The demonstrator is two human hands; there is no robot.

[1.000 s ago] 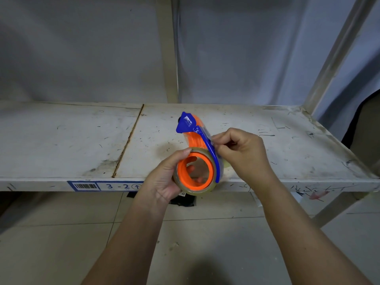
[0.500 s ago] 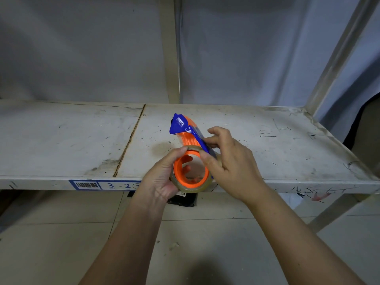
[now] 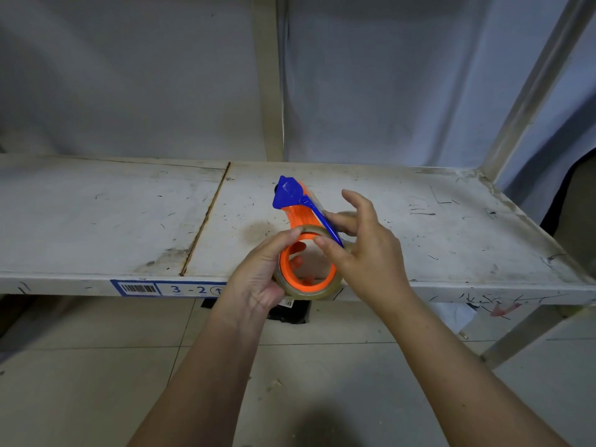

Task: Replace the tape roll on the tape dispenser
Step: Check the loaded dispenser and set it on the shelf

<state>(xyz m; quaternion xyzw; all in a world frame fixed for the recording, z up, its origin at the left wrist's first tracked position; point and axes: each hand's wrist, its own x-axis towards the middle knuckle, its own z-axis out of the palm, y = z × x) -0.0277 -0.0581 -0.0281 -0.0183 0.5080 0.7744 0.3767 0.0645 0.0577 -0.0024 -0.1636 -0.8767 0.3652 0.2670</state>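
Note:
An orange tape dispenser point(image 3: 298, 217) with a blue cutter head and blue arm is held above the front edge of a white shelf point(image 3: 451, 227). A roll of clear tape point(image 3: 309, 293) sits around its orange hub. My left hand point(image 3: 261, 279) grips the roll and hub from the left, thumb on top, fingertips showing inside the hub. My right hand point(image 3: 361, 250) touches the roll's top and the blue arm with thumb and forefinger; its other fingers are spread. A second clear ring shows behind my right fingers, mostly hidden.
The shelf is scratched, with a seam point(image 3: 206, 217) left of centre and a blue label point(image 3: 167, 288) reading 3-2 on its front edge. Metal uprights point(image 3: 267, 75) stand behind and at right. A black object point(image 3: 290, 312) lies on the tiled floor below.
My right hand has shifted from pinching at the roll's right side to the top by the blue arm, and its fingers have spread. The dispenser has tilted slightly; my left hand keeps its grip.

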